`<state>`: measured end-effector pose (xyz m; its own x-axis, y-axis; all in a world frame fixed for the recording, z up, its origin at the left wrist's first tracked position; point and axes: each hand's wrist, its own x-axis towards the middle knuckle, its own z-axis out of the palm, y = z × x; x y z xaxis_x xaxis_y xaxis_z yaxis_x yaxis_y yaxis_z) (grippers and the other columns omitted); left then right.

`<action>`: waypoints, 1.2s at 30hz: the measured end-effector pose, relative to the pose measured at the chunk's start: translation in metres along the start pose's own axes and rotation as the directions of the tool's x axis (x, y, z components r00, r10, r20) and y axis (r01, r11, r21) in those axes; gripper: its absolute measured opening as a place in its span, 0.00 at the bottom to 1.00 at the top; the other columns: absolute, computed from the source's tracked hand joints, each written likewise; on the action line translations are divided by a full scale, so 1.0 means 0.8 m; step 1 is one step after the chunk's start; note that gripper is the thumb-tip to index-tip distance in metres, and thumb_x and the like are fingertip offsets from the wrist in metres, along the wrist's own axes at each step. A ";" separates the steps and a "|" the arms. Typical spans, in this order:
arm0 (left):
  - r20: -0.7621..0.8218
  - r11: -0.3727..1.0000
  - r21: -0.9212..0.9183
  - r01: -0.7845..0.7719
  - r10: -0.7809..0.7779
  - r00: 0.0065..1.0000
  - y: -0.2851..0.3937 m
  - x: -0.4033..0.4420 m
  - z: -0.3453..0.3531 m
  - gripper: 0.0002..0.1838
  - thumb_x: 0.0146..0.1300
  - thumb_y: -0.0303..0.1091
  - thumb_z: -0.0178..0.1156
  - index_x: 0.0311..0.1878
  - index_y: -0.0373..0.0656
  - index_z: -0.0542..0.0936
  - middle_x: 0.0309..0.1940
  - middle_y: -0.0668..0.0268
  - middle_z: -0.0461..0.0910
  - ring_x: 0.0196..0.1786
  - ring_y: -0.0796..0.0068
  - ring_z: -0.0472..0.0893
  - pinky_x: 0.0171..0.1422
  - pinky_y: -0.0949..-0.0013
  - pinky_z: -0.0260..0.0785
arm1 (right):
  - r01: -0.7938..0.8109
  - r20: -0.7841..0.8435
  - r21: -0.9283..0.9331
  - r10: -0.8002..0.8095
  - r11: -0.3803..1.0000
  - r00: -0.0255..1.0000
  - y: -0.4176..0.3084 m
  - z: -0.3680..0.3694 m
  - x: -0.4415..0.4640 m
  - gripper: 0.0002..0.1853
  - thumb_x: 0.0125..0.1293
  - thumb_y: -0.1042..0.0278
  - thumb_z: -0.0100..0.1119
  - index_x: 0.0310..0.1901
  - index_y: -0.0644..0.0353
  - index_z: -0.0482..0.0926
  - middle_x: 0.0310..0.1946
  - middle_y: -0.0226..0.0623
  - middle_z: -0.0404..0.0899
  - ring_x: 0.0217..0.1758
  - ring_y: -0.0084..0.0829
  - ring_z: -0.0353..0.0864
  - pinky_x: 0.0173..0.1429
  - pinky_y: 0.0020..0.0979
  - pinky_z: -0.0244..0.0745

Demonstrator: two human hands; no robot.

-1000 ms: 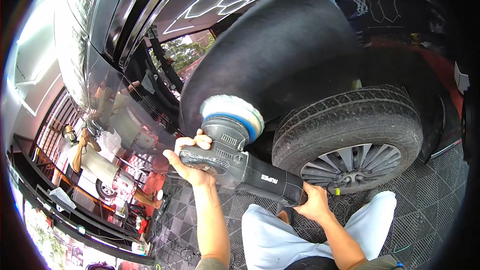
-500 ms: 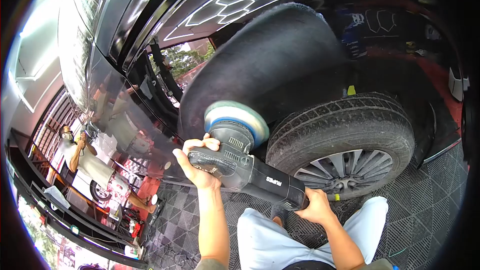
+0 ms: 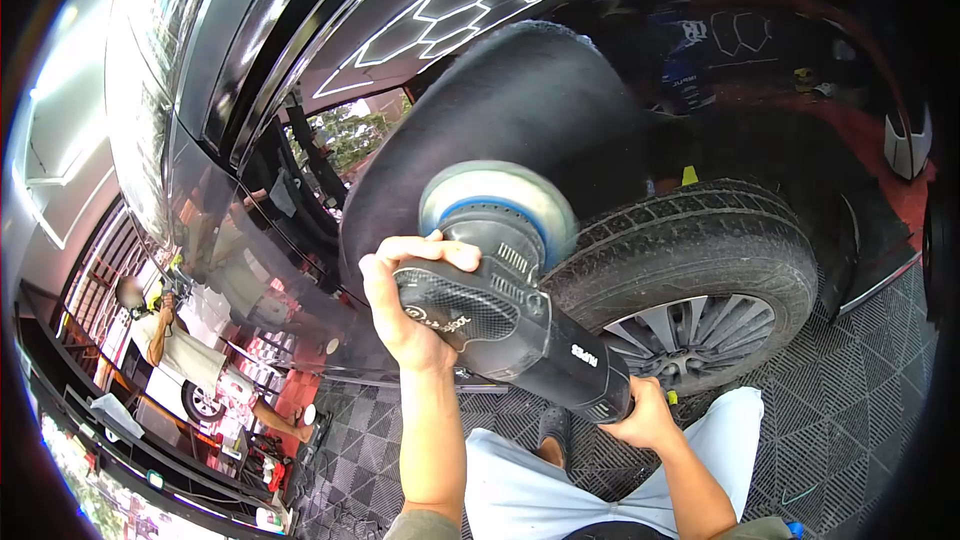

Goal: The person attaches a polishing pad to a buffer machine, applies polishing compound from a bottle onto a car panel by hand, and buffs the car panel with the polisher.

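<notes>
A black car polisher (image 3: 585, 365) with a round pale foam pad (image 3: 495, 185) on a blue backing plate is held between my two hands. My left hand (image 3: 412, 340) wraps around the polisher's head, thumb and fingers over the top housing. Around the rear of its body closes my right hand (image 3: 645, 415). The pad is at the dark car fender (image 3: 530, 90), near the wheel arch; its face is hidden, so I cannot tell how firmly it touches. A hazy, dull area covers much of that panel.
Just right of the pad is the tyre (image 3: 690, 240) with its spoked rim (image 3: 690, 335). Patterned floor tiles (image 3: 790, 440) lie below, around my legs (image 3: 530, 485). Another person (image 3: 190, 350) stands at the left, holding a tool. A yellow tag (image 3: 689, 175) sits above the tyre.
The polisher has moved right and slightly upward across the fender, toward the wheel arch. Both hands keep their hold. My view has shifted slightly, so the car appears farther left.
</notes>
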<state>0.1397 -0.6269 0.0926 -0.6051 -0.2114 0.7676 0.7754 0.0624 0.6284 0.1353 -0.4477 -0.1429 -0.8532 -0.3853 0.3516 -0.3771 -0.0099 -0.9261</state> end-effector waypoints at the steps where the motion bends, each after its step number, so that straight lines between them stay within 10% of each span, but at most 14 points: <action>1: 0.018 1.000 0.006 0.012 -0.012 1.000 0.002 0.002 0.008 0.32 0.74 0.60 0.35 0.35 0.40 0.76 0.25 0.53 0.81 0.36 0.58 0.81 0.66 0.60 0.60 | 0.008 -0.006 0.014 -0.008 1.000 1.000 -0.001 -0.003 -0.001 0.22 0.38 0.67 0.73 0.38 0.66 0.81 0.29 0.48 0.85 0.35 0.42 0.87 0.41 0.33 0.78; 6: 0.213 0.996 -0.049 -0.074 0.083 0.973 -0.006 0.018 0.038 0.27 0.73 0.52 0.46 0.40 0.31 0.77 0.31 0.48 0.84 0.35 0.62 0.84 0.46 0.64 0.77 | 0.033 -0.043 0.110 -0.029 0.993 0.999 0.006 -0.016 -0.002 0.17 0.41 0.69 0.74 0.35 0.66 0.82 0.32 0.45 0.86 0.37 0.31 0.87 0.42 0.32 0.78; 15: 0.159 0.972 0.183 -0.149 0.121 0.980 -0.005 0.006 0.023 0.30 0.76 0.57 0.35 0.39 0.39 0.76 0.26 0.54 0.78 0.35 0.58 0.80 0.54 0.58 0.71 | -0.010 0.010 0.104 0.009 0.995 1.000 0.020 -0.002 0.002 0.18 0.41 0.68 0.74 0.34 0.66 0.81 0.32 0.48 0.84 0.36 0.38 0.87 0.42 0.32 0.77; 25: 0.302 0.991 0.057 -0.125 0.102 0.948 -0.008 0.005 0.094 0.23 0.72 0.46 0.52 0.37 0.31 0.79 0.30 0.54 0.84 0.34 0.67 0.84 0.46 0.67 0.75 | 0.058 -0.058 0.284 -0.043 0.957 0.997 0.037 -0.025 -0.002 0.19 0.40 0.69 0.73 0.37 0.67 0.82 0.33 0.45 0.86 0.36 0.29 0.85 0.44 0.31 0.77; 30: 0.191 0.947 0.252 -0.199 0.153 0.970 -0.018 -0.004 0.051 0.32 0.72 0.59 0.43 0.36 0.34 0.80 0.26 0.54 0.84 0.34 0.65 0.84 0.59 0.62 0.69 | 0.043 0.001 0.128 -0.043 0.991 0.999 0.055 -0.012 -0.008 0.19 0.39 0.69 0.73 0.36 0.67 0.82 0.32 0.49 0.85 0.36 0.36 0.87 0.43 0.33 0.77; 36: -0.080 0.996 0.073 -0.058 0.064 0.995 -0.030 -0.032 -0.039 0.30 0.74 0.60 0.38 0.35 0.40 0.75 0.22 0.59 0.77 0.32 0.62 0.80 0.63 0.58 0.64 | -0.051 0.061 -0.044 0.054 0.998 0.997 0.051 0.024 -0.001 0.23 0.38 0.64 0.72 0.39 0.63 0.81 0.31 0.49 0.84 0.37 0.48 0.85 0.43 0.39 0.78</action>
<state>0.1424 -0.6533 0.0536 -0.5381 -0.2843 0.7935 0.7937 0.1459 0.5905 0.1273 -0.4653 -0.1832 -0.8488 -0.4405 0.2925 -0.3488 0.0507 -0.9358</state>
